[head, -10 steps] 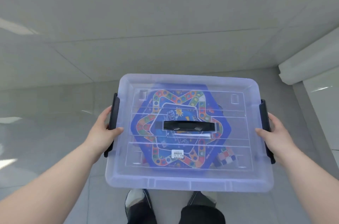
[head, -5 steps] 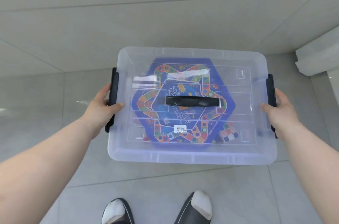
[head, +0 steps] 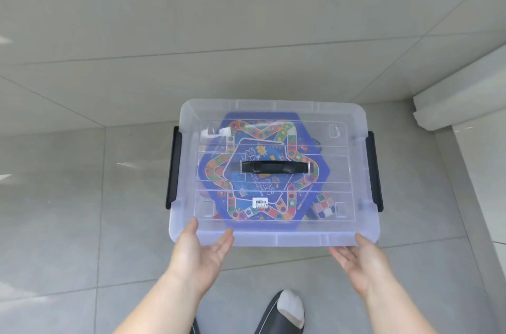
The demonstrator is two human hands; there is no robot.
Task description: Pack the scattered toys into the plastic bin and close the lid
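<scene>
The clear plastic bin (head: 273,240) sits on the grey tiled floor with its lid on and its black side latches (head: 173,169) down. A black carry handle (head: 274,167) lies in the lid's middle. Through the lid show a blue hexagonal game board (head: 260,142) and a checkered cube (head: 324,207) at the near right. My left hand (head: 201,249) is at the bin's near left edge, fingers straight, touching the rim. My right hand (head: 361,257) is at the near right corner, fingers straight, just below the rim.
A white ledge or baseboard (head: 460,103) runs along the right side, close to the bin's far right corner. My slippered foot (head: 287,311) stands just behind the bin. Grey floor tiles (head: 109,87) surround the bin on the left and beyond.
Both hands have let go of the side latches and moved to the bin's near edge with straight fingers. The bin now rests lower, on the floor.
</scene>
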